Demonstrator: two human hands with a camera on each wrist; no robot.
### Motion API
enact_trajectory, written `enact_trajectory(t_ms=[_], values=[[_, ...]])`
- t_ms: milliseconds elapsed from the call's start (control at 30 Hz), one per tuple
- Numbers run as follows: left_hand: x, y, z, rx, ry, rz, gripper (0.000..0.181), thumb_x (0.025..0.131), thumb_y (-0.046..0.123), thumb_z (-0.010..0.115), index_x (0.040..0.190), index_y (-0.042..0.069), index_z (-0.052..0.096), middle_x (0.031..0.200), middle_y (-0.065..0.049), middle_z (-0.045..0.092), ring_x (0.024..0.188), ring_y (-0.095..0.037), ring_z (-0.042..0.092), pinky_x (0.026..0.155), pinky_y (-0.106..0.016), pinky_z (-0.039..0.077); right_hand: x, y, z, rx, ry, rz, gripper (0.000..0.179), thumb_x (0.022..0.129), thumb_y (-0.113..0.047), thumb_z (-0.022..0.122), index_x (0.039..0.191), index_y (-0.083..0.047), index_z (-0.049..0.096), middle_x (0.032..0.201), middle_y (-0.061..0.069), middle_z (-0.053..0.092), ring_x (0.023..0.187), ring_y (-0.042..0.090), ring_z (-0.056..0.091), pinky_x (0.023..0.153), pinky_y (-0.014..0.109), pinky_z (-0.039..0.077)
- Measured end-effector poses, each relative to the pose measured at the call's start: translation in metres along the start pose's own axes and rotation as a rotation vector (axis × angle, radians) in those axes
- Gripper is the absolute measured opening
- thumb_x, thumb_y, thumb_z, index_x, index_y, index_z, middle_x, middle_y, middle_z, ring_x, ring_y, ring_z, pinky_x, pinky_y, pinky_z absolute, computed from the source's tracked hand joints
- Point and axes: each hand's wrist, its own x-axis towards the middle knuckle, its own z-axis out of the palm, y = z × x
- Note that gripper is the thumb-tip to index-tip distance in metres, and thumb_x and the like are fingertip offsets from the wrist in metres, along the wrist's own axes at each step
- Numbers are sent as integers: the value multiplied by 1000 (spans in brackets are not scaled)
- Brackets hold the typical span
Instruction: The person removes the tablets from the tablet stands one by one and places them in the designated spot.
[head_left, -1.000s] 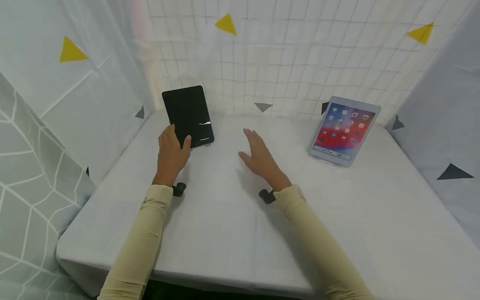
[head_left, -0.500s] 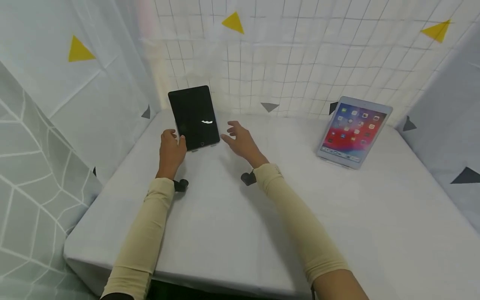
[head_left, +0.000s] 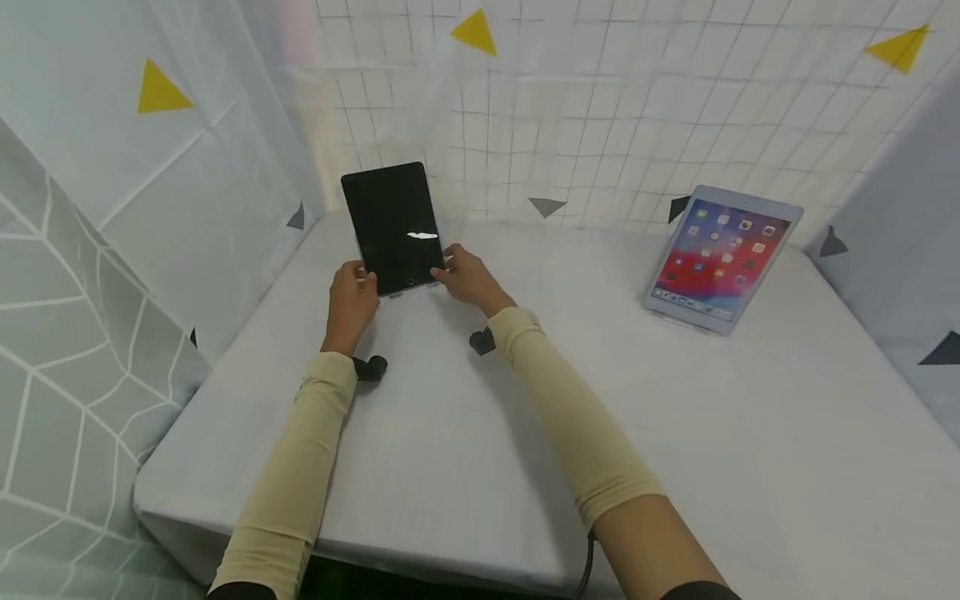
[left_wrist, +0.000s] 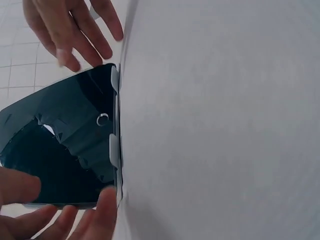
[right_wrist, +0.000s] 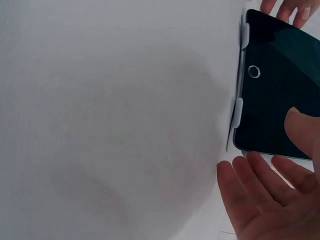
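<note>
A black tablet (head_left: 393,229) leans back on a stand, its lower edge caught by two pale tabs (left_wrist: 114,150). At its lower left corner, my left hand (head_left: 352,304) pinches the side, thumb in front of the screen and fingers along the edge. My right hand (head_left: 468,279) does the same at the lower right corner; its thumb overlaps the screen (right_wrist: 280,100). In the right wrist view, the fingertips (right_wrist: 250,160) sit right at the tablet's side. Most of the stand is hidden behind the tablet.
To the right, a white tablet (head_left: 720,258) showing a lit home screen leans on another stand. Both stand on a table with a white cloth (head_left: 450,450). Behind is a gridded white curtain (head_left: 570,100) with yellow triangles; grey and white walls close the sides.
My right hand has moved left from the middle of the table to the black tablet's lower right corner. The left hand's fingers have shifted to its left edge, and the view has turned slightly.
</note>
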Motion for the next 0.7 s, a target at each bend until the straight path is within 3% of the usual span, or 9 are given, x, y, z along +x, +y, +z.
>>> enact_trajectory(t_ms=[167,300,533,700], values=[[2,0,-2,-5,-9,-9,43,111,12,46,149,-8,42,132,-26,54,110,-38,64,90,-46,53,6,1,3,7,4,-3,51,110,-28,57,150,-1,43,143,20,56,128,29,57,103,40,48],[7,-5,-2,13,19,6,37,110,8,45,143,-8,47,124,-25,60,96,-37,69,82,-44,53,9,1,10,44,68,-13,44,109,-21,58,146,0,48,138,19,59,126,29,57,102,39,48],[13,-10,-2,84,57,-1,29,109,10,54,131,-8,55,116,-25,66,97,-37,67,82,-48,52,17,9,23,47,242,-37,27,109,-19,59,129,0,61,119,15,67,107,26,63,91,36,50],[17,-6,-3,130,65,38,22,106,9,61,122,-5,56,109,-24,69,96,-37,67,81,-49,51,24,12,20,80,294,-59,25,106,-23,65,120,-2,64,117,13,69,106,25,64,90,36,51]])
